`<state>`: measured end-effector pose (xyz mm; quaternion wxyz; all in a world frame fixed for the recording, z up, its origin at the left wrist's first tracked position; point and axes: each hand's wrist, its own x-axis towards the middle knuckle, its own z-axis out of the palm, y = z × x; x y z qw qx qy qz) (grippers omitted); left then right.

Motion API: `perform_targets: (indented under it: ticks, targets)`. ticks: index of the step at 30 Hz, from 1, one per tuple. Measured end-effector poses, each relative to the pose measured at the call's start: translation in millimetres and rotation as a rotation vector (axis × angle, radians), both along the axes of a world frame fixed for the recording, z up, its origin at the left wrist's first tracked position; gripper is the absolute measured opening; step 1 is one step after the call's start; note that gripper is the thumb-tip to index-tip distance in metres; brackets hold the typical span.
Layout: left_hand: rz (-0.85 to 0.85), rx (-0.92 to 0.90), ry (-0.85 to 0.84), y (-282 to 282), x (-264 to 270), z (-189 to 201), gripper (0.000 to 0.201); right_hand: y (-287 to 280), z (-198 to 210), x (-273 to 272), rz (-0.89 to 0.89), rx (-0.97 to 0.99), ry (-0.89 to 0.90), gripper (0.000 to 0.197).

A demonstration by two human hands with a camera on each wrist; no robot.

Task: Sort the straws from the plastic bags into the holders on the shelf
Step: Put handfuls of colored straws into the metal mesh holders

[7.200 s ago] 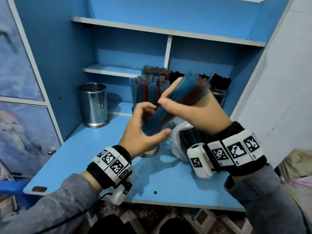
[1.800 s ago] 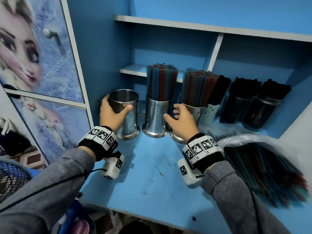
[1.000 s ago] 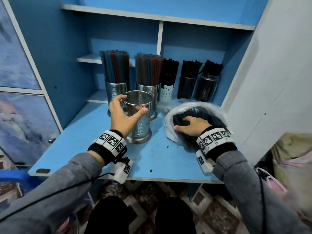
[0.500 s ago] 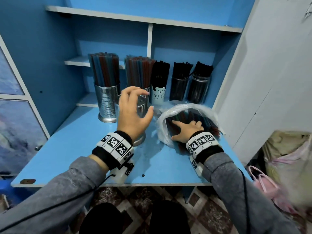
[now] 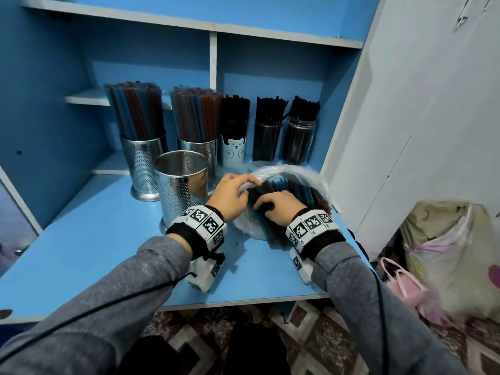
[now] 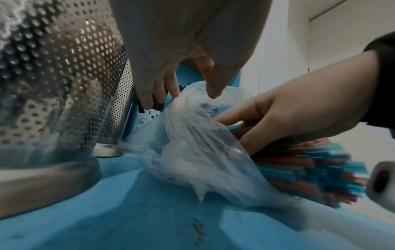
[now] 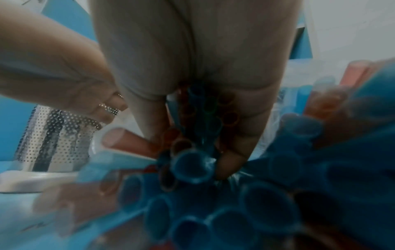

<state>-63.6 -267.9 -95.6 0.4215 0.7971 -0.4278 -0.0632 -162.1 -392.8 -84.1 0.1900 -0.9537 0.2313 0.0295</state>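
The left hand pinches the rim of the clear plastic bag, lying on the blue shelf just right of the empty perforated steel holder. Inside the bag, the right hand curls round a bundle of blue and red straws, seemingly gripped.

blue shelf unit, white wall, patterned floor
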Motion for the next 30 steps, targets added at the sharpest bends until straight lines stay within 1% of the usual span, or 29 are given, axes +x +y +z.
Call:
perform_targets:
  ticks: [3, 5, 8, 12, 18, 21, 22, 24, 26, 28, 30]
  targets:
    - [0.011, -0.019, 0.008, -2, 4, 1, 0.041, -8, 3, -2, -0.016, 0.045, -0.119, 0.027]
    - [0.012, -0.026, 0.005, -3, 6, 1, 0.04, -13, 4, -3, -0.042, 0.076, -0.175, 0.022]
    - [0.008, -0.045, 0.022, -3, 7, 2, 0.039, -16, 3, -3, -0.062, 0.075, -0.203, 0.023]
    - [0.004, -0.06, 0.041, -4, 5, 3, 0.039, -14, 0, -4, -0.054, 0.061, -0.141, 0.028]
    - [-0.01, -0.067, 0.037, -3, 5, 1, 0.039, -20, 4, -10, -0.077, 0.067, -0.236, 0.028]
    - [-0.014, -0.034, 0.025, -2, 6, -3, 0.037, -22, 11, -18, -0.07, 0.062, -0.243, 0.027]
    - [-0.01, -0.04, -0.002, -1, 6, -3, 0.037, -23, 15, -21, -0.068, 0.063, -0.232, 0.026]
    - [-0.021, -0.135, -0.124, 0, 3, -2, 0.039, -22, 25, -29, -0.065, 0.08, -0.191, 0.026]
    - [-0.11, -0.24, -0.273, -1, -2, 2, 0.047, -18, 39, -39, -0.048, 0.077, -0.136, 0.027]
    - [-0.228, -0.231, -0.37, -6, -9, 4, 0.061, -11, 56, -49, -0.008, 0.036, -0.084, 0.028]
    - [-0.301, -0.169, -0.403, -15, -16, 6, 0.078, 1, 77, -58, 0.038, -0.04, -0.031, 0.029]
